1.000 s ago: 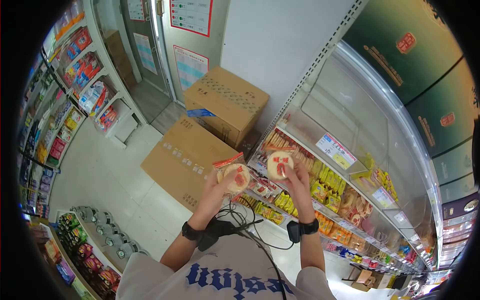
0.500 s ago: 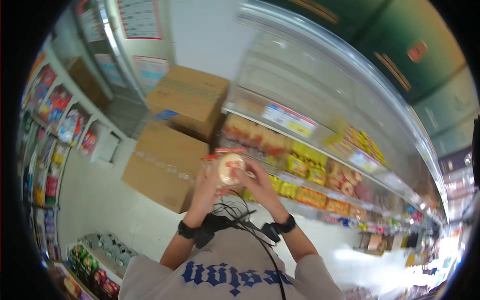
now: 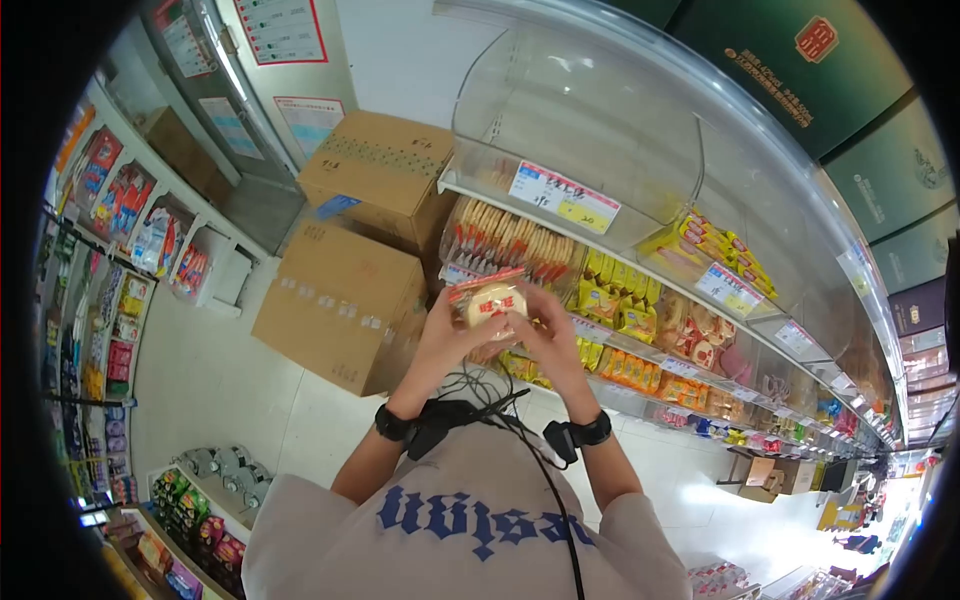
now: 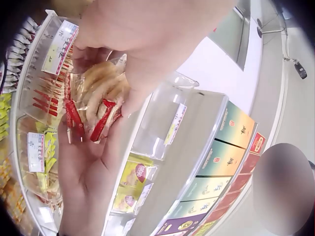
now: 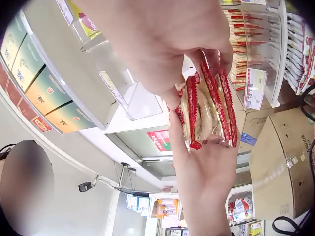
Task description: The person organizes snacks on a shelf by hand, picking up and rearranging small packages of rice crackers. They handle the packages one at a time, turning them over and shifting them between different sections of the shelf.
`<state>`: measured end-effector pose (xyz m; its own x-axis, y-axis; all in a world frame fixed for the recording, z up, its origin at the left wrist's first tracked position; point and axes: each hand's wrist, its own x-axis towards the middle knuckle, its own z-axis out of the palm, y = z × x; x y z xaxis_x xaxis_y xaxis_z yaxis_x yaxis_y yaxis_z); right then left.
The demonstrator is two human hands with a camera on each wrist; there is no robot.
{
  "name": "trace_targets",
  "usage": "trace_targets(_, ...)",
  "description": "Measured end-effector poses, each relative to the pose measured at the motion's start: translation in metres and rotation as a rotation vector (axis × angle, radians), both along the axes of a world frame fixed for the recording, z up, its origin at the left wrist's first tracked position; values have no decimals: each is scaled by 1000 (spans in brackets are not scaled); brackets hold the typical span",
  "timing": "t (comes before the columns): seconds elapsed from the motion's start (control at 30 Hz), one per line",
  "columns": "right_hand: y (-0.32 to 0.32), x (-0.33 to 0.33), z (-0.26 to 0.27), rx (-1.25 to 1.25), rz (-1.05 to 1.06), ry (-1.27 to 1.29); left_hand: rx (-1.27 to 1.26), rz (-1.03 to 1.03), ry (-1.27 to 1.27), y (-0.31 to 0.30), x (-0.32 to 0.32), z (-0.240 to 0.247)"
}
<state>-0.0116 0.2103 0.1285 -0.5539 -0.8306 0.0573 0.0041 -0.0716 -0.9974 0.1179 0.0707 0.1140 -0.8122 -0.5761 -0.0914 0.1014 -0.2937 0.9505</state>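
Several clear packets of round rice crackers point(image 3: 495, 305) with red print and red sealed ends are held together in front of the chest. My left hand point(image 3: 440, 345) grips the stack from one side, its thumb across the front packet. From the other side my right hand point(image 3: 552, 340) holds it, thumb on the face and fingers at the edge. In the left wrist view the cracker packets point(image 4: 101, 93) lie one against another between both hands. The right wrist view shows the packets' point(image 5: 204, 113) red crimped ends lined up side by side.
Ahead is a shelf bin of similar crackers point(image 3: 510, 240), beside yellow snack packs point(image 3: 615, 300) and a price card point(image 3: 565, 197). Cardboard boxes point(image 3: 340, 300) stand on the floor to the left. Cables point(image 3: 480, 395) hang below the hands.
The hands were apart, each holding cracker packets; the right hand has moved left to the left hand, bringing the packets together. The head view has turned toward the shelf.
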Motion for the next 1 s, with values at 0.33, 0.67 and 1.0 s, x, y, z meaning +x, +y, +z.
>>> trace_targets(0.33,-27,-28,-3,78,-52,296,-49,59,-28,-22,13,-15)
trace_targets(0.67,-111,-62,-39,364,-33,983,42,73,59,-44,34,-34)
trace_targets(1.0,-126,-66,-71,474,150,565,-217,76,-63,-53,4,-39)
